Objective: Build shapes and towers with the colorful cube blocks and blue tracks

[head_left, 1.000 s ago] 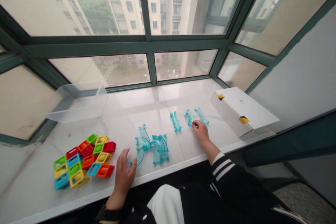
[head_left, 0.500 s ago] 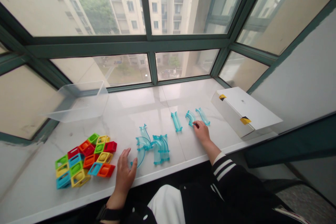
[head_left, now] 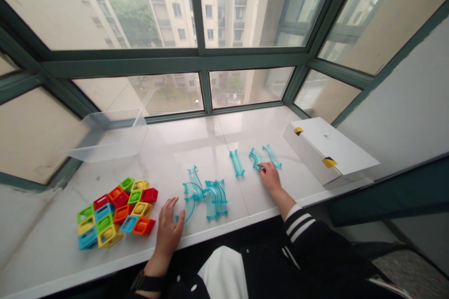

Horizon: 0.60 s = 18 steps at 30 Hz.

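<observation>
Marble-look windowsill (head_left: 175, 142): curved turquoise track (head_left: 256, 155); my right hand (head_left: 271, 179) touching it, pinch unclear; left hand (head_left: 170, 225) loosely spread, well leftward; sideways slip might jostle narrow track (head_left: 272, 157) just right.

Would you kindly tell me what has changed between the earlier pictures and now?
Nothing has visibly been moved, taken up or let go; only the camera's view has shifted slightly, so most things sit a touch further right in the picture. The right hand stays at the near end of the curved turquoise piece, and the left hand beside the larger turquoise group. The coloured blocks lie as before.
</observation>
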Available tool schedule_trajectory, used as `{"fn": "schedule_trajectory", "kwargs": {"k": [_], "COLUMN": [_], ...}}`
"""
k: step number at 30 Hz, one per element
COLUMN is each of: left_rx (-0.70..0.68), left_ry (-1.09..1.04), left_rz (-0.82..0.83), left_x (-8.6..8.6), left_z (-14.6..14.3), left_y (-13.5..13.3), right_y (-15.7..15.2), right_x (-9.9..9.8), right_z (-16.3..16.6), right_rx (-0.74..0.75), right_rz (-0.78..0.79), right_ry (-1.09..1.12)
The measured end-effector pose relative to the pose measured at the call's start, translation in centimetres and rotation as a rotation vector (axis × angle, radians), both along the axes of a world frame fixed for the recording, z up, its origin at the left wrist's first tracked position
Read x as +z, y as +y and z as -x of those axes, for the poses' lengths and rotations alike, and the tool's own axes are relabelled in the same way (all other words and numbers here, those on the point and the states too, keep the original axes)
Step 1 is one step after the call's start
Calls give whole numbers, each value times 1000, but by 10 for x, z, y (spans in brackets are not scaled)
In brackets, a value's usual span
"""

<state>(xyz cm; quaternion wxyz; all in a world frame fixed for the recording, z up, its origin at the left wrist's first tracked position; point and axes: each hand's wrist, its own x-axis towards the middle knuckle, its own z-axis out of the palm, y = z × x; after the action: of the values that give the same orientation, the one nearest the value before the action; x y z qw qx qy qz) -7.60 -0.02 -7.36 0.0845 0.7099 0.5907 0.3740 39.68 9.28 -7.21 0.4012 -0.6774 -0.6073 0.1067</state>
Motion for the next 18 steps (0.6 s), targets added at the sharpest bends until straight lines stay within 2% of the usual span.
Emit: {"fn": "schedule_trajectory", "kwargs": {"k": [18], "left_rx": [10], "left_ry": [-45], "left_rz": [25], "left_x": [1], "left_z": [-1], "left_y": [-1], "right_y": [-3], "right_x": [-1], "right_z": [2], "right_rx": [0], "right_rz": [-6], "right_ry": [-6]}}
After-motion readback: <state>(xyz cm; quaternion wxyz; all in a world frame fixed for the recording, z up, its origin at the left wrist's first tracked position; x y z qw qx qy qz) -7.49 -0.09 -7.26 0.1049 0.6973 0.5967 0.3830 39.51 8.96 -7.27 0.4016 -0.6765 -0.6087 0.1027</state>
